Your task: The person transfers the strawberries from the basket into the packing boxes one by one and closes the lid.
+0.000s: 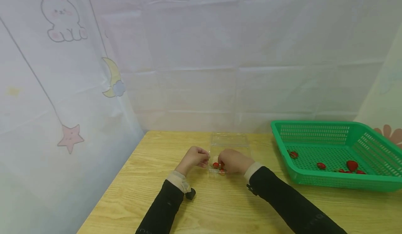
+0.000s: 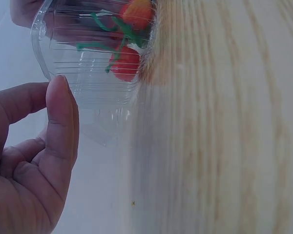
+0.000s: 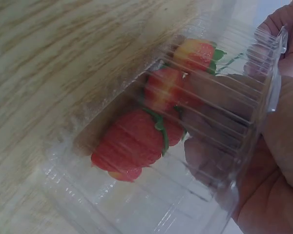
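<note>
A clear plastic box (image 1: 230, 141) stands on the table with its lid raised at the back. Its rim is pinched at the left between the thumb and a finger of my left hand (image 1: 195, 158), close up in the left wrist view. My right hand (image 1: 233, 160) reaches down over the opposite rim into the box. Through the ribbed wall in the right wrist view, its curled fingers (image 3: 207, 141) grip a strawberry among several others. A large red strawberry (image 3: 129, 139) and a paler one (image 3: 195, 54) with green stems lie on the bottom.
To the right stands a green slatted basket (image 1: 334, 178) with several strawberries (image 1: 352, 165) inside. Behind the wooden table (image 1: 150, 178) hangs a pale printed sheet (image 1: 194, 52). A small dark block (image 1: 190, 194) is at the left wrist.
</note>
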A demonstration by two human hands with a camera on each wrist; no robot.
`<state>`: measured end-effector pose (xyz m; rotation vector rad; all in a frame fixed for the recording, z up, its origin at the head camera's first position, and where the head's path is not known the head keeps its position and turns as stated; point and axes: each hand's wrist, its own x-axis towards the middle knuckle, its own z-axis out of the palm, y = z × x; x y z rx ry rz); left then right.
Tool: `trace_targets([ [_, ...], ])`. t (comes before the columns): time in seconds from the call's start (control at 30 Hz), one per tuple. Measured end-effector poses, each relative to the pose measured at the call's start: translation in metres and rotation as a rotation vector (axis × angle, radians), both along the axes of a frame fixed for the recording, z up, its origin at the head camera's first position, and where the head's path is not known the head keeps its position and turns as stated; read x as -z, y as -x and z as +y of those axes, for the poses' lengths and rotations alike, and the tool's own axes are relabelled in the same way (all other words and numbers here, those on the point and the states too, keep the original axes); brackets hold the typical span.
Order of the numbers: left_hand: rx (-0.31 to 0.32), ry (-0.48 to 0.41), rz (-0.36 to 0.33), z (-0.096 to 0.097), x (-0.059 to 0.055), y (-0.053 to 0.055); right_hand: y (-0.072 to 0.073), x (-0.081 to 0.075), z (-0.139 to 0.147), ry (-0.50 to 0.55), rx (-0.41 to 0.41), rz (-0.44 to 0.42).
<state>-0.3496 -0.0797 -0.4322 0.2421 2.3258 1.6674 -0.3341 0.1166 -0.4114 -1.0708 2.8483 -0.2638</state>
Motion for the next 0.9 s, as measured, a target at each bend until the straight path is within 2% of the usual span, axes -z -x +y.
trace_targets([
  [0.23, -0.003, 0.008, 0.003, 0.001, 0.001, 0.001, 0.001, 0.001, -0.005, -0.07, 0.073, -0.042],
  [0.63, -0.012, -0.002, -0.017, 0.0, 0.003, 0.003, 0.003, 0.0, -0.011, -0.093, 0.106, -0.109],
  [0.77, -0.011, -0.004, -0.019, 0.0, 0.003, 0.003, 0.003, 0.0, -0.01, -0.074, 0.096, -0.12],
  [0.9, -0.008, -0.009, -0.018, 0.0, 0.002, 0.003, 0.0, -0.008, -0.006, -0.038, 0.07, -0.141],
])
